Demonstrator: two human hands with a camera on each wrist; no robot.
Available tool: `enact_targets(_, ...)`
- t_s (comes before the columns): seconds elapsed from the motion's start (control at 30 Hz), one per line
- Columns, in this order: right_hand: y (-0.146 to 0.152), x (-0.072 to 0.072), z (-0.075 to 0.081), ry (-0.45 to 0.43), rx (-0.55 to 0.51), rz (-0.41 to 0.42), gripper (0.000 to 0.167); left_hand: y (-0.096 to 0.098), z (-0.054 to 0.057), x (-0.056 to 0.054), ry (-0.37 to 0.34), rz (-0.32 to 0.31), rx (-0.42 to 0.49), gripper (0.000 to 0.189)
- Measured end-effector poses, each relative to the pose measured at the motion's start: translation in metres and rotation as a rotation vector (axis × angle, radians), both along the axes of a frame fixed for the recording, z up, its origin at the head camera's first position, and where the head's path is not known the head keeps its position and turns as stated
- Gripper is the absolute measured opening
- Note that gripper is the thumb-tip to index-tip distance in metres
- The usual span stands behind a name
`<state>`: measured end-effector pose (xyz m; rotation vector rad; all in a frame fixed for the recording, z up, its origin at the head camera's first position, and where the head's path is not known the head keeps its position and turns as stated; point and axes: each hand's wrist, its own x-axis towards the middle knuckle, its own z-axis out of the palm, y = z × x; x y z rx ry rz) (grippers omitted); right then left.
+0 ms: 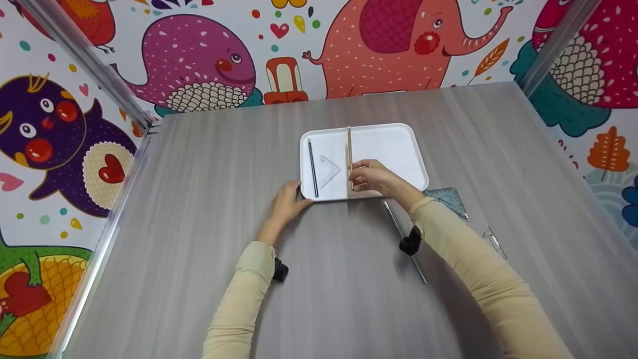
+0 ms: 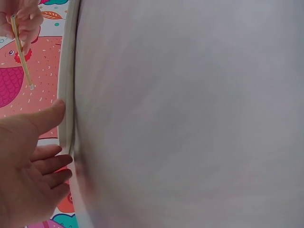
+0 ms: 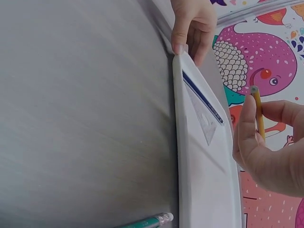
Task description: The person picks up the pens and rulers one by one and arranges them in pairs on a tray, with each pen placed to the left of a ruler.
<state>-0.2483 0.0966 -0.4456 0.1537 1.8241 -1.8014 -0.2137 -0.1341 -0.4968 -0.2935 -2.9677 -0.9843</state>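
A yellow pencil (image 1: 350, 144) is pinched between the thumb and fingers of my right hand (image 1: 376, 178). It stands over the white tray (image 1: 386, 159), and in the right wrist view its end (image 3: 255, 90) shows above the fingers. My left hand (image 1: 286, 204) holds the tray's near left corner, thumb on the front rim and fingers along the left side. Inside the tray lie a dark blue pencil (image 1: 312, 167), near the left wall, and a clear set square (image 1: 329, 172) just right of it.
On the grey table (image 1: 199, 224), a green pencil (image 1: 394, 219) lies in front of the tray, partly under the right wrist. A bluish set square (image 1: 451, 202) lies by the tray's near right corner, partly behind the sleeve, with another clear ruler piece (image 1: 493, 242) farther right.
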Motion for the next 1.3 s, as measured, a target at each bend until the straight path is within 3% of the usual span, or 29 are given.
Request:
enact_targets(0.93,0.002,-0.018,-0.003,0.018,0.033,-0.058,0.043,-0.002,0.000,-0.001,0.016,-0.016,0.000,0.050)
enact_targets(1.3,0.000,-0.021,-0.016,0.030,0.106,-0.082,0.044,0.000,-0.002,-0.001,-0.012,-0.007,0.012,0.051)
